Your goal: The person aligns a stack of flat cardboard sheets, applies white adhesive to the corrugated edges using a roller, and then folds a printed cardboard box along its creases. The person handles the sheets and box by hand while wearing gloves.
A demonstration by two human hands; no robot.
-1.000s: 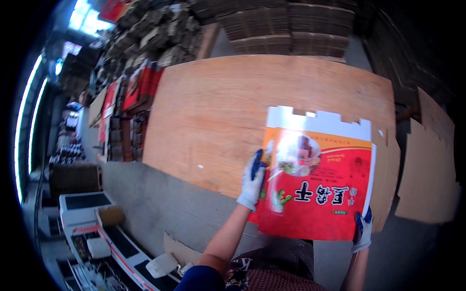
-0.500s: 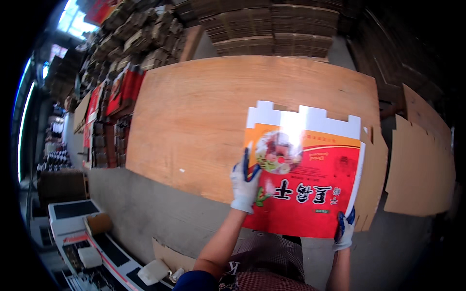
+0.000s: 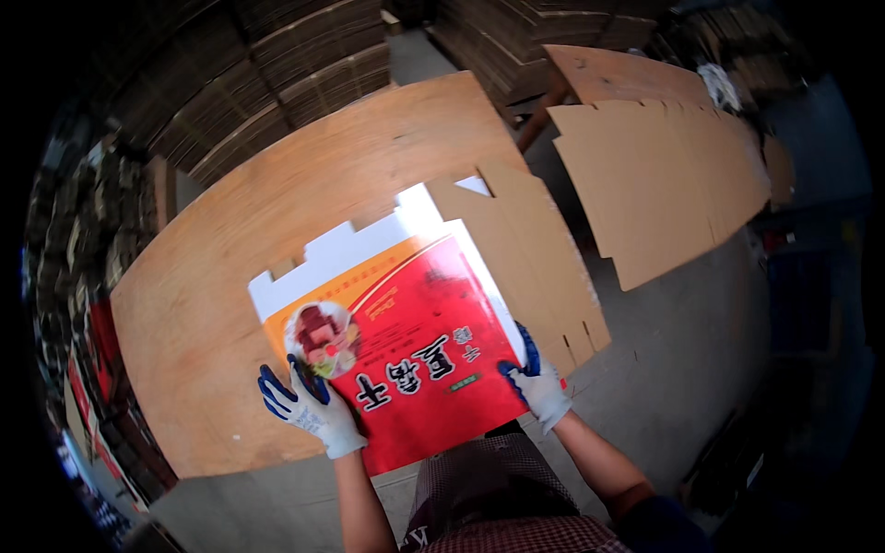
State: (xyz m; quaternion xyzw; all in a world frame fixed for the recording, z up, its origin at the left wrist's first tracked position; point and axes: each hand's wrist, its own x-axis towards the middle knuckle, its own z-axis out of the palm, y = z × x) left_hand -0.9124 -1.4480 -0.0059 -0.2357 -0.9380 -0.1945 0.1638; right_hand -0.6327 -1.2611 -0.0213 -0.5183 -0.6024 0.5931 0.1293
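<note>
Two gloved hands hold one flat red box sheet [image 3: 406,350] on the wooden table [image 3: 212,304]. The left hand [image 3: 309,405] grips its left edge and the right hand [image 3: 537,385] pinches its right edge, so the sheet lies between them. To do this well, I think both hands should press evenly and keep the sheet flat, clear of the plain brown cardboard [image 3: 525,258] beside it

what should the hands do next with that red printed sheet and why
Probably slide the red printed sheet fully onto the wooden board: both gloved hands, left hand and right hand, grip its near corners, and its near edge overhangs the board.
</note>
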